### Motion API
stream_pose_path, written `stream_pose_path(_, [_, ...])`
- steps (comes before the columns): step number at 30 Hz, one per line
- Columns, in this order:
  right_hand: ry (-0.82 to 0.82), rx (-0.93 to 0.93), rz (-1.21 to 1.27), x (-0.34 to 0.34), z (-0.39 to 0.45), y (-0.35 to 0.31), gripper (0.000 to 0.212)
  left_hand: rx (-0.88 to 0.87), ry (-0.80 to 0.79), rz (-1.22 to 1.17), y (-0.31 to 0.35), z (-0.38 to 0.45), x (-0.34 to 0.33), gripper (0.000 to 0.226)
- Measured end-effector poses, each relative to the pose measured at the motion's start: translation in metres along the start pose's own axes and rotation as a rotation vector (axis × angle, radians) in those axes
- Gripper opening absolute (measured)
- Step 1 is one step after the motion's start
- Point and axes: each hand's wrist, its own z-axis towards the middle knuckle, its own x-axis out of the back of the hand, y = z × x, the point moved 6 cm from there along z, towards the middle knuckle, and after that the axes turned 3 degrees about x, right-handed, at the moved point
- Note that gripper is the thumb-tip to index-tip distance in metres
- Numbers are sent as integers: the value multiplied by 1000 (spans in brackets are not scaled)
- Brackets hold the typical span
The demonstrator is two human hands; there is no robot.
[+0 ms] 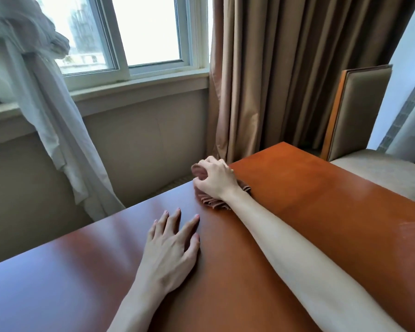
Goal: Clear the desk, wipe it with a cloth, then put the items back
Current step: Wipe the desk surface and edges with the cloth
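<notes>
A: Where is the cloth (pixel 211 201) right now?

B: At the far edge of the desk (pixel 321 212), bunched under the right hand (pixel 215 179). The fingers are curled over it and the thumb pinches a fold that sticks up at the edge, so the hand has a real hold on it, not just a flat press. A pleated, striped corner shows at the wrist side.

A: And the other hand?

B: The left hand (pixel 171 245) lies on the wood nearer the body, fingers spread and fairly straight, holding nothing. It looks like a brace.

A: So which way does the wipe go from here?

B: My reading: the cloth sits at the far rim, roughly mid-length of the desk, with the right forearm running diagonally back toward the body. Bare wood stretches to the right toward the chair (pixel 359 111) and back toward the near edge, so the stroke most likely pulls along that arm line or sweeps right. The right hand is the only one on the cloth; the left is well short of it.

A: Anything to watch?

B: Part of the cloth seems to overhang the edge beside the brown curtain (pixel 285 68); a push outward could drop it. No desk items are in view, so the task looks mid-wipe
</notes>
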Motion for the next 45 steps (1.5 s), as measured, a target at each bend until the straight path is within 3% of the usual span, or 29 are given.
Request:
stream_pose_path(2, [-146,136,102,-8,-10,-19,34,-8,-4,2,-1,0,0,76])
stream_pose_path(3, [-145,111,127,-8,-13,-17,36,-5,-4,-10,-2,1,1,76])
stream_pose_path(7, [64,-169,16,11,-49,-12,33,6,-10,-87,-4,1,2,65])
stream_pose_path(11, [14,-16,72,33,-159,-59,36,7,65,-152,4,-6,15,56])
stream_pose_path(17, [-156,229,179,80,-285,-87,36,-144,-67,-131,10,-58,35,45])
stream_pose_path(19, [-80,127,155,83,-271,-70,34,-115,-62,-92,-4,-85,41,46])
stream_pose_path(21, [46,-92,50,75,-241,-62,32,-76,-56,-88,-19,-106,46,52])
stream_pose_path(24, [119,-329,-85,48,-213,-90,31,-18,-8,-87,-38,-123,59,55])
stream_pose_path(25, [123,-298,-78,39,-213,-110,32,15,13,-86,-44,-125,64,48])
stream_pose_path(27, [51,-60,-12,21,-231,-154,35,73,53,-120,-52,-125,73,41])
stream_pose_path(29, [-105,240,156,18,-261,-189,34,108,68,-177,-59,-120,78,41])
stream_pose_path(31, [-256,355,270,22,-252,-179,32,142,76,-234,-69,-119,77,40])
stream_pose_path(32, [-259,298,249,23,-238,-164,33,150,73,-233,-73,-120,75,40])
stream_pose_path(36, [56,-177,37,29,-186,-110,36,137,87,-189,-80,-123,69,39])
stream_pose_path(38, [22,-47,-8,14,-183,-134,35,144,118,-181,-83,-111,66,40])
stream_pose_path(41, [-164,237,113,-1,-181,-159,35,164,131,-163,-88,-82,60,47])
stream_pose_path(45, [-142,168,153,-11,-126,-130,34,191,102,-39,-93,-61,38,58])
